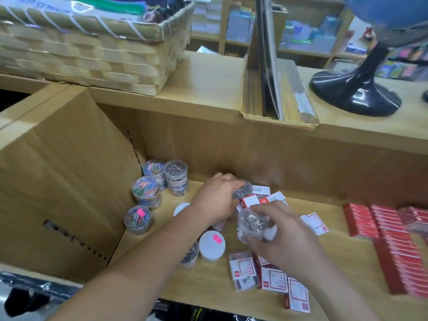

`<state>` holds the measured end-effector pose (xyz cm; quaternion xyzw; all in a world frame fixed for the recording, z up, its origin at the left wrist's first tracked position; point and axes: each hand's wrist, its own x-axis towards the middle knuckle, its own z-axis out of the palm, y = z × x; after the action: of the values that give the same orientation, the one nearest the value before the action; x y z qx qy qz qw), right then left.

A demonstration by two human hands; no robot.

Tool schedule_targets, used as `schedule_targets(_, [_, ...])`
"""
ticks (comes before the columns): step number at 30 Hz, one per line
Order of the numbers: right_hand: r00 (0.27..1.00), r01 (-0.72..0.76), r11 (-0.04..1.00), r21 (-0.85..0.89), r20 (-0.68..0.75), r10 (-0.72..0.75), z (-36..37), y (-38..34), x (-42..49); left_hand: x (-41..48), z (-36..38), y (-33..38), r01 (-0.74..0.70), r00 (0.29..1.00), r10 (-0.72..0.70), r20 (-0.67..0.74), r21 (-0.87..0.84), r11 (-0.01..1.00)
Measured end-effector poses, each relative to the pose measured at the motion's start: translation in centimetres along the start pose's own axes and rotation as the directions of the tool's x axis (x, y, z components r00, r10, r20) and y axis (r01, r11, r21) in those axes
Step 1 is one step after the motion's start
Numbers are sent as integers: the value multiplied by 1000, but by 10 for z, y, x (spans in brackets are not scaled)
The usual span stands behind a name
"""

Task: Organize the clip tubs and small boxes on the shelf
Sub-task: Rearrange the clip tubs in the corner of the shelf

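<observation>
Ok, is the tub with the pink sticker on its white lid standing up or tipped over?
Standing up: the white-lidded tub sits on the shelf, its round lid and pink sticker facing up.

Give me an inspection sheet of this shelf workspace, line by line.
Surface: wooden shelf, partly covered.
Job's things: colourful clip tubs upright at left rear; white-lidded tub with pink sticker; small red-and-white boxes scattered at front; red box stacks at right.
Clutter: nothing seen.
Grippers: left hand grips rear silver-clip tub; right hand grips near silver-clip tub.
Cables: nothing seen.
Surroundings: wicker basket and globe stand on top; cardboard box at left.
</observation>
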<state>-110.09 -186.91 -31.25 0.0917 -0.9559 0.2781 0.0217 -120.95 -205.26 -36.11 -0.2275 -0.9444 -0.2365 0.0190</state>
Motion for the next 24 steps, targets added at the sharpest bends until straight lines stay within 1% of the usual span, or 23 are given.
schedule_targets(2, [994,-49,991,126,-92,60,-12,10,0,8,2,-1,17,1000,-16,-22,35,999])
schedule_targets(5, [979,-109,961,255,-142,149,-25,22,2,13,7,-2,77,995,-78,-64,-20,997])
schedule_targets(8, [969,-97,958,271,-194,153,-30,27,3,12,12,5,105,989,-108,-105,-32,994])
schedule_targets(13, [952,-101,939,329,-241,187,-29,24,9,0,3,16,116,964,-147,-221,-147,982])
schedule_targets(16, [946,-68,929,365,-272,177,-24,22,12,-26,-20,26,85,916,-164,-366,-221,972])
schedule_targets(19, [950,-14,891,453,-273,154,-19,8,17,-71,-43,25,41,884,-176,-433,-304,952])
schedule_targets(21, [958,11,881,473,-256,126,-9,-3,22,-99,-52,7,97,856,-226,-464,-286,953])
schedule_targets(24, [979,42,857,514,-192,67,10,-21,28,-127,-60,-31,243,807,-311,-502,-197,950])
